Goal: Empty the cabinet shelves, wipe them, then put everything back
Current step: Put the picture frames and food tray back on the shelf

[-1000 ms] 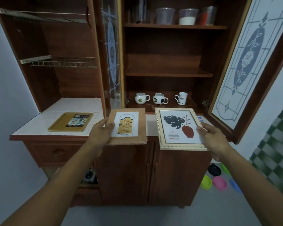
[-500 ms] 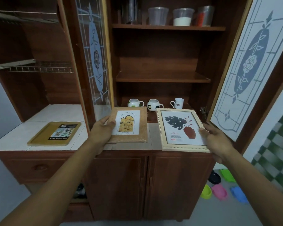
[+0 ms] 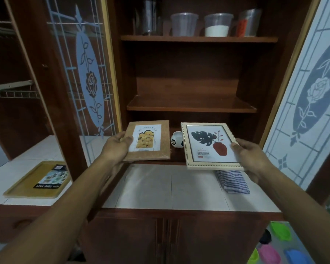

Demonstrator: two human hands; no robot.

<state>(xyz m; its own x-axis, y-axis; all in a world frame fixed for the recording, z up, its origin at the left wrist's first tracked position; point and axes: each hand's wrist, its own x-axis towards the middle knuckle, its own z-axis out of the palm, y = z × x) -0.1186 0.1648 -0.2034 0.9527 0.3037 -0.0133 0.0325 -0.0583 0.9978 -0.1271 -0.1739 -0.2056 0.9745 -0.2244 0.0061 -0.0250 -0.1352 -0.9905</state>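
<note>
My left hand [image 3: 116, 147] grips the left edge of a brown cork picture frame [image 3: 151, 141] with a yellow print. A cream frame [image 3: 210, 146] showing a dark leaf and a red vase is held at its right edge by my right hand [image 3: 250, 155]. Both frames hover just in front of the cabinet's bottom shelf, below the bare middle shelf [image 3: 191, 105]. A white mug [image 3: 176, 142] peeks between the frames on that bottom shelf. The top shelf [image 3: 198, 39] carries plastic containers and a glass jar.
A striped cloth [image 3: 232, 181] lies on the tiled counter [image 3: 170, 187] under the cream frame. A yellow tray [image 3: 36, 181] sits on the counter at left. Glass doors stand open on both sides [image 3: 88, 73] [image 3: 312, 92]. Coloured bowls [image 3: 280, 231] lie on the floor at right.
Both hands have carried the frames forward and up, from over the counter's front edge to the mouth of the bottom shelf. The view has closed in on the cabinet.
</note>
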